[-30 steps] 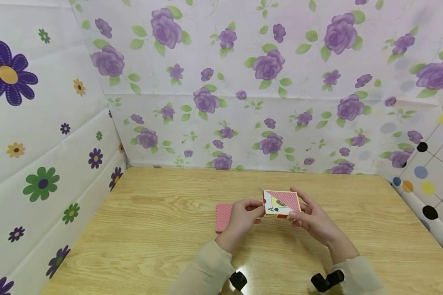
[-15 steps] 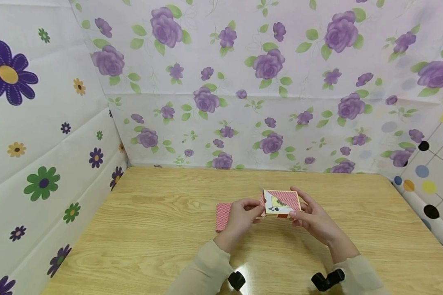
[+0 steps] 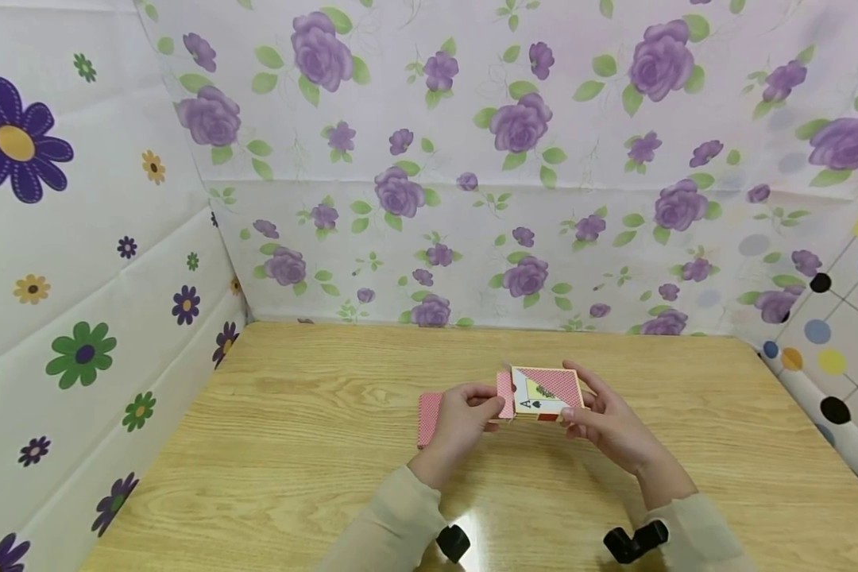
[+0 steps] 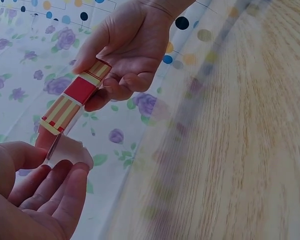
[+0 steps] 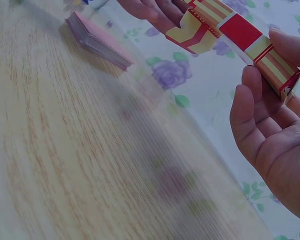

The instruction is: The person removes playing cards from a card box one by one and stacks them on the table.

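A playing card box (image 3: 546, 391) with an ace printed on its face is held above the table by my right hand (image 3: 606, 427), its thumb near the front edge and fingers behind. Red-backed playing cards (image 3: 504, 389) stick out of the box's left end. My left hand (image 3: 463, 421) pinches these cards between thumb and fingers; how many is hidden. In the left wrist view an open flap (image 4: 72, 152) hangs from the box end beside the left fingers. A stack of red-backed cards (image 3: 429, 417) lies on the table, partly behind the left hand.
The wooden table (image 3: 293, 429) reaches back to a wall cloth (image 3: 465, 230) with purple flowers. A daisy-patterned cloth (image 3: 114, 286) stands at the left, a dotted one (image 3: 829, 334) at the right. Black camera mounts (image 3: 635, 543) sit at the wrists.
My left hand has moved slightly left, drawing the red-backed cards partway out of the box. The right hand and the box have stayed almost in place.
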Available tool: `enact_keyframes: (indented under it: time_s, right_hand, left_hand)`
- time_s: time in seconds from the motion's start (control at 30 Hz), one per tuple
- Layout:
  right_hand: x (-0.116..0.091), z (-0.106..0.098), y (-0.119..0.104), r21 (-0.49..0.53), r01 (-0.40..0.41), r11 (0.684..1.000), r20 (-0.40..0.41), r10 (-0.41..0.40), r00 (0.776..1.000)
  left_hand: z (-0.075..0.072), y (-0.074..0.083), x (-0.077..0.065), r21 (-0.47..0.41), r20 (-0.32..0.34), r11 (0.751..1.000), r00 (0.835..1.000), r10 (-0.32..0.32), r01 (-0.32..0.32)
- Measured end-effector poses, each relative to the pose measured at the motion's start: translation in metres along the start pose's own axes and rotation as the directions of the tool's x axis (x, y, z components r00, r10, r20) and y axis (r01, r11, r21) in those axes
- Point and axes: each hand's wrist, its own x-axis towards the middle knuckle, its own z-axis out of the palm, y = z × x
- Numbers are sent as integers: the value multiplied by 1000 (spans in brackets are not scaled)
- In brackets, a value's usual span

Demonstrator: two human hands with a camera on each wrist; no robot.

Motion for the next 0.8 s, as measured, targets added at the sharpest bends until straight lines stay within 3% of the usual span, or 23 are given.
enact_keyframes:
  time_s: [0.4,0.8]
  right_hand:
    - [-2,-2,-1,3,2,1000,4,-2,1000]
    - [-3,-3,-2,5,11,1000,17,-11,1000]
  left_hand:
    - [-4,3,-2,-9,-20,1000,999,26,-26]
    - [-10,4,-2,-26,-32,1000,999,6,-7]
